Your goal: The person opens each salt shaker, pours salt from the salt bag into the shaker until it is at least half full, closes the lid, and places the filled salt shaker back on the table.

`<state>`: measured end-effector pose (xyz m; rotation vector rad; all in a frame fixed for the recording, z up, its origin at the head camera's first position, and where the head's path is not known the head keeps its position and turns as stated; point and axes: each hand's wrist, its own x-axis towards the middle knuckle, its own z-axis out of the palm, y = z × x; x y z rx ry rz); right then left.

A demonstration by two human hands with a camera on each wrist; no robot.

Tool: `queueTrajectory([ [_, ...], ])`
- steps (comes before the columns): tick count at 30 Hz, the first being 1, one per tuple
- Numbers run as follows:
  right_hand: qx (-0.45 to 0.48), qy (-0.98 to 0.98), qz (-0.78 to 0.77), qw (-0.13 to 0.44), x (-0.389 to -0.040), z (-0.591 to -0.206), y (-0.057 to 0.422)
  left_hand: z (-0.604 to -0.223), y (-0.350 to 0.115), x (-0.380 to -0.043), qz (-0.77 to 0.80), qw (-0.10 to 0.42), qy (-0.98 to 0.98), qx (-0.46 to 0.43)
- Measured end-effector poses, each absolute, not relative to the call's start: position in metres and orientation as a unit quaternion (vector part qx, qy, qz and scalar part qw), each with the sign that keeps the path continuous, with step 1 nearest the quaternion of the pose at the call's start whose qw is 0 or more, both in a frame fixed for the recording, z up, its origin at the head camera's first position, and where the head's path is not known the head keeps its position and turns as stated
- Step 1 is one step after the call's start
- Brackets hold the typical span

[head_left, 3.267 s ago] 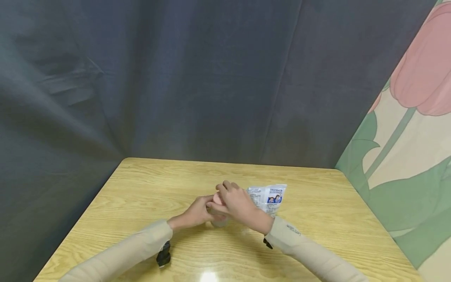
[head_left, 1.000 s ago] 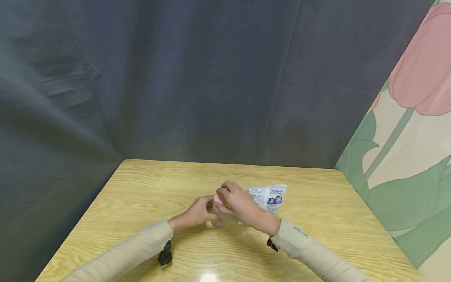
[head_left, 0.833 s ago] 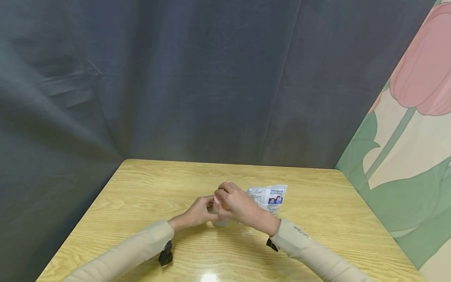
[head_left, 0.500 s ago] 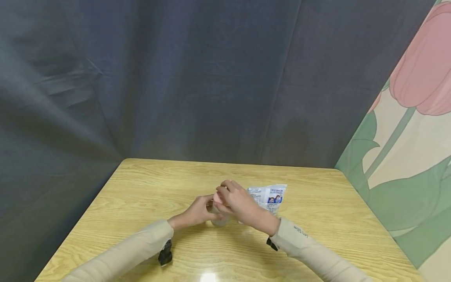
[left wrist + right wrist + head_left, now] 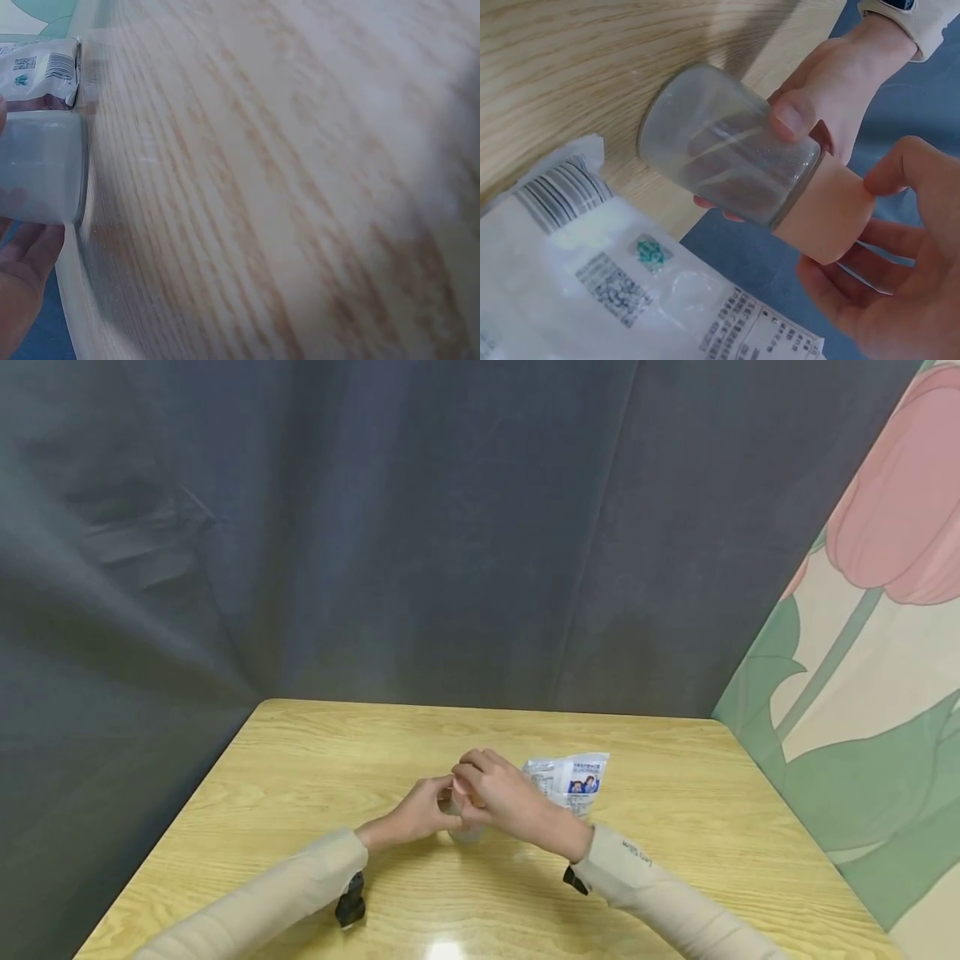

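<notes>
Now shifted slightly left, the right hand (image 5: 513, 802) pinches the cap (image 5: 831, 210), apparently still working it on the jar (image 5: 720, 142), which the left hand (image 5: 414, 812) grips midway between the side edges of the table (image 5: 337, 747).

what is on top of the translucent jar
A peach lid, pinched by the right hand. Its fingers cover part of the lid, so anything beneath them cannot be seen.

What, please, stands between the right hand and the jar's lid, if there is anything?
Nothing visible: the right hand already touches the pink lid with its fingertips. The left hand holds only the jar; the white packet is off to the side.
</notes>
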<state>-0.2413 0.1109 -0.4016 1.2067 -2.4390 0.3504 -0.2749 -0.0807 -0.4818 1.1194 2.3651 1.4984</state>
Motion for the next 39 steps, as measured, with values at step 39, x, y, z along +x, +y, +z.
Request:
queueTrajectory([
  [39, 0.433, -0.872, 0.098, 0.206, -0.2448, -0.3956, 0.1176, -0.4776, -0.0789, -0.2759, 0.495, 0.090, 0.784, 0.362],
])
